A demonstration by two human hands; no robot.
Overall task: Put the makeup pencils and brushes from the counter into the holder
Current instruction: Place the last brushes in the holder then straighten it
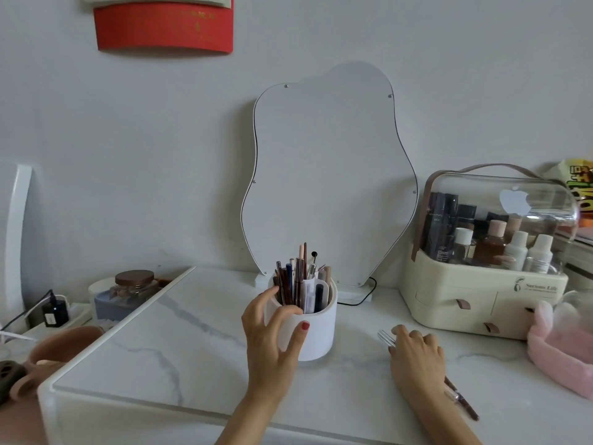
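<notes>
A white round holder point(316, 332) stands mid-counter, filled with several upright pencils and brushes point(300, 281). My left hand point(272, 335) wraps its left side, thumb across the front, fingers at the rim. My right hand point(417, 354) lies palm down on the marble counter point(192, 342) to the right, over several loose pencils and brushes. Clear and silver ends point(386, 338) stick out past the fingertips. Dark reddish-brown ends point(462, 401) show behind the wrist. Whether the fingers grip them is hidden.
A wavy-edged mirror point(327, 175) leans on the wall behind the holder, its black cable point(362, 300) trailing right. A cream cosmetics case point(484, 274) with a clear lid sits at right, a pink fluffy item point(564, 351) beside it. A jar point(134, 284) and charger point(54, 311) sit lower left.
</notes>
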